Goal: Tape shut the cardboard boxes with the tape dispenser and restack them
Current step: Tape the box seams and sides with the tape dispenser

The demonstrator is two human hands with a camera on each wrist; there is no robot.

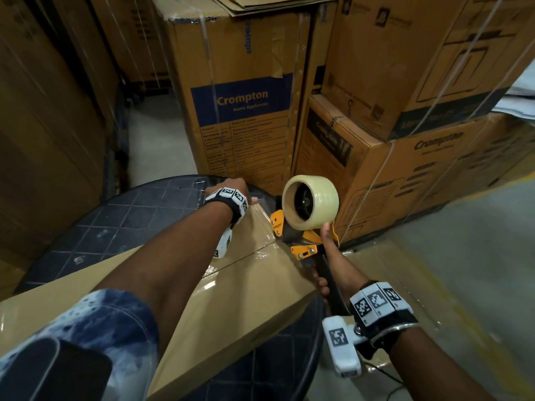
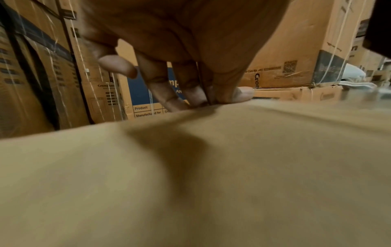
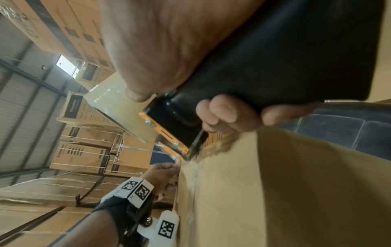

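- Two hands share one cardboard box, which lies across the lower middle of the head view on a dark round table.
- Left of centre, the left hand presses its fingertips on the box's far edge, probably pinning the tape end; only the left wrist view shows this contact.
- Right of centre, the right hand is wrapped around the handle of the tape dispenser, nose on the seam, ready to pull; the right wrist view shows its curled fingers.
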